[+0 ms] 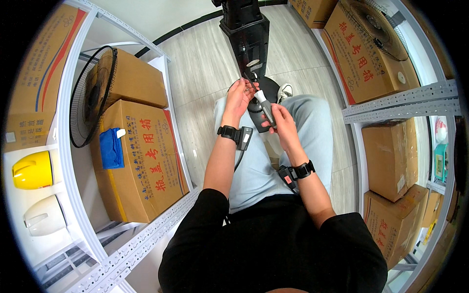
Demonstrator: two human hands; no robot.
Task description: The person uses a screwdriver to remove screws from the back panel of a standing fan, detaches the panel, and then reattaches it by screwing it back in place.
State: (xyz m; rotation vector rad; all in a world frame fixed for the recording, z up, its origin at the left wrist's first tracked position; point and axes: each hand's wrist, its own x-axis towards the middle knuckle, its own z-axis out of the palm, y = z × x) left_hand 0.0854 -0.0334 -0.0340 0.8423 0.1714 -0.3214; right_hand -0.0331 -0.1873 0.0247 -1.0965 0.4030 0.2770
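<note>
My right hand (282,126) is closed around the grey and white handle of a screwdriver (264,105). Its dark shaft slants up and left toward my left hand (239,97). The left fingers are curled together close to the shaft; what they pinch, if anything, is too small to make out. Just beyond both hands stands a black pedestal stand (249,44) with a round black base (270,90) on the floor between my legs. The screwdriver's tip lies near the lower part of the stand's column, and I cannot tell whether it touches.
Metal shelves flank me. On the left are cardboard boxes (141,161), a black fan grille (93,97), a folded blue cloth (112,148), a yellow rounded housing (33,170) and a white one (45,216). Right, another fan grille (376,24) lies on a box (354,58).
</note>
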